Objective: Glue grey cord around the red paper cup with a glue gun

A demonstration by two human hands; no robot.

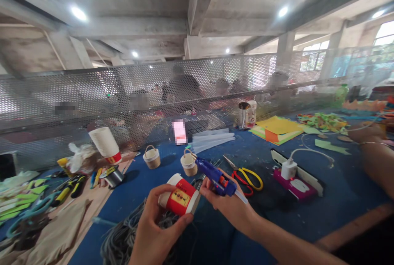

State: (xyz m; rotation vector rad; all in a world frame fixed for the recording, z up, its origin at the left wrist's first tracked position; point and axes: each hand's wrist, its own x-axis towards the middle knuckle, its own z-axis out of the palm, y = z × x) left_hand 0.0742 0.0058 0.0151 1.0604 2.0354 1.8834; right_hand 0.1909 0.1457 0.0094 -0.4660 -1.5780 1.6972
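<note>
My left hand [156, 220] is closed around a red and white paper cup [182, 195], which it holds tilted on its side. In my right hand [229, 207] is a blue hot glue gun [215, 175], its nozzle pointing up and to the left, with a clear glue stick out of the back. The nozzle is above the cup and apart from it. Just behind the nozzle stands a small handled basket [188, 164], and a second small basket [152, 158] is to its left. Grey cord [123, 236] lies in a bundle beneath my left hand.
Red and yellow scissors [246, 179] lie right of the glue gun, near a purple power strip [294, 187] with a white charger. Stacked paper cups [104, 144] and a wire spool [112, 176] stand left. A perforated screen [123, 109] runs behind. Another person's arm [377, 160] reaches in at right.
</note>
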